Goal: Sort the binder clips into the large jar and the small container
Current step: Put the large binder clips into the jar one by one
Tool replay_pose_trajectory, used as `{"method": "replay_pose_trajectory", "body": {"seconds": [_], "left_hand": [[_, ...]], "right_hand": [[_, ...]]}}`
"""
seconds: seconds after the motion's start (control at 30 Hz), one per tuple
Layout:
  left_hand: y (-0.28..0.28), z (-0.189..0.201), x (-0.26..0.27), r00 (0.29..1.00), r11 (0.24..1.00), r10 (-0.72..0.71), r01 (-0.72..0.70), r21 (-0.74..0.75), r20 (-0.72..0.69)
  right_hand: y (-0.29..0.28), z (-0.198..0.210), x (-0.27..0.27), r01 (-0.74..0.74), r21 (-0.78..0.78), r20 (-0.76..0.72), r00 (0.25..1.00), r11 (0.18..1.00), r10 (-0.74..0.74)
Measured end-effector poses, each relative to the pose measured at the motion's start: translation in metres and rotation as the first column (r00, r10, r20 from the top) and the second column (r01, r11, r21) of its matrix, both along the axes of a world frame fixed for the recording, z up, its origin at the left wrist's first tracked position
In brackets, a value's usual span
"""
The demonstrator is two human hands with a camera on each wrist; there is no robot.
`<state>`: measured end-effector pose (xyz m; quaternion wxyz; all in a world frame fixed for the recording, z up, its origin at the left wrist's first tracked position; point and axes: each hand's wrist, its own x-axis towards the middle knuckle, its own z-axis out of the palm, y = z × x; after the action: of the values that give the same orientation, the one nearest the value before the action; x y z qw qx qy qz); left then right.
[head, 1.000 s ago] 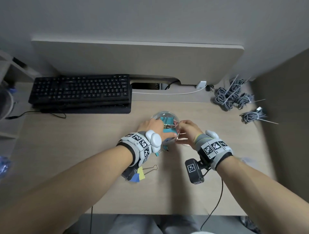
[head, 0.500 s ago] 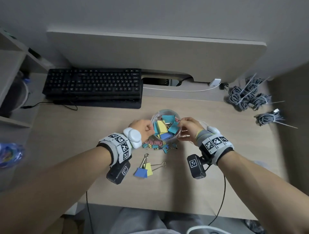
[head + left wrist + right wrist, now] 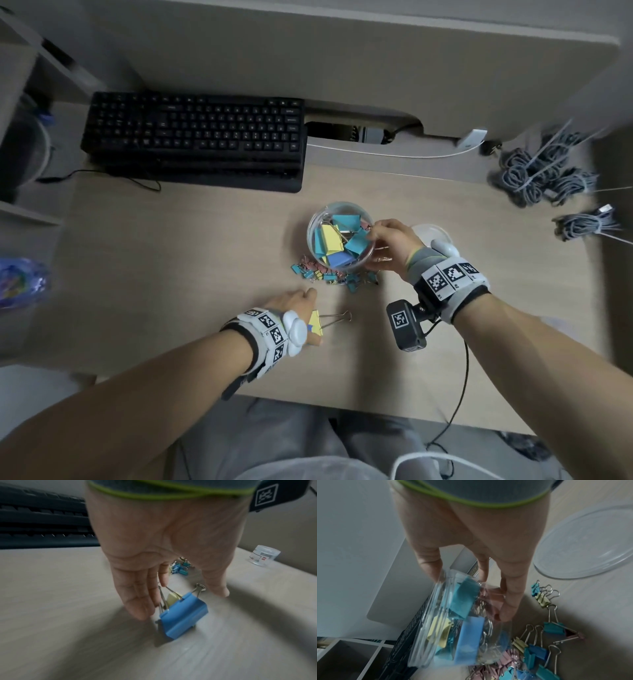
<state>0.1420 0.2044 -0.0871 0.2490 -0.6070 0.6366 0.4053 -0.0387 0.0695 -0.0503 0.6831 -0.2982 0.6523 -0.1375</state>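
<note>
The large clear jar (image 3: 339,236) stands mid-desk with several big teal, yellow and blue binder clips inside. My right hand (image 3: 383,246) grips its right wall, thumb on the rim (image 3: 443,577), fingers (image 3: 508,607) down the side. A pile of small clips (image 3: 329,274) lies against the jar's near side. Nearer me, my left hand (image 3: 298,303) hovers over a big blue clip (image 3: 183,615) and a big yellow clip (image 3: 315,323); its straight fingers (image 3: 137,605) touch the wire handles, thumb spread apart. The small clear container (image 3: 264,557) shows only in the left wrist view.
The jar's clear lid (image 3: 431,234) lies flat just right of my right hand. A black keyboard (image 3: 195,137) sits behind the jar on the left. Coiled grey cables (image 3: 544,174) lie at the back right. The wrist camera's black cord (image 3: 459,387) trails over the desk's front edge.
My left hand has left the jar and come back toward me, down onto the two big clips. The right hand stays on the jar.
</note>
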Motion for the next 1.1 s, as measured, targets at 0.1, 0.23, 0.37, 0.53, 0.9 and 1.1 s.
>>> {"method": "replay_pose_trajectory", "body": {"seconds": [0.1, 0.23, 0.37, 0.53, 0.9, 1.1], "left_hand": [[0.001, -0.007, -0.004, 1.000, 0.999, 0.009, -0.010, -0.033, -0.013], [-0.002, -0.012, -0.006, 0.999, 0.998, 0.026, -0.027, -0.060, -0.020], [-0.007, -0.016, -0.005, 1.000, 0.996, -0.005, 0.005, -0.087, -0.003], [-0.003, -0.015, -0.004, 0.997, 0.991, -0.077, 0.074, -0.111, -0.022], [-0.002, -0.010, -0.014, 0.991, 0.986, -0.121, 0.127, -0.110, 0.058], [-0.008, 0.020, 0.012, 0.968, 0.960, 0.221, -0.238, -0.148, -0.119]], "right_hand": [[0.003, -0.003, -0.003, 0.011, 0.006, 0.006, 1.000, 1.000, -0.011], [0.005, -0.003, -0.008, 0.018, 0.006, 0.014, 1.000, 1.000, -0.019], [0.005, -0.003, -0.014, 0.037, 0.009, 0.018, 0.999, 0.999, -0.038], [0.003, -0.001, -0.018, 0.049, 0.002, 0.025, 0.998, 0.999, -0.049], [0.010, 0.004, -0.022, 0.039, 0.002, 0.025, 0.999, 0.999, -0.039], [0.009, 0.004, -0.024, 0.070, 0.021, 0.001, 0.998, 0.997, -0.071]]}}
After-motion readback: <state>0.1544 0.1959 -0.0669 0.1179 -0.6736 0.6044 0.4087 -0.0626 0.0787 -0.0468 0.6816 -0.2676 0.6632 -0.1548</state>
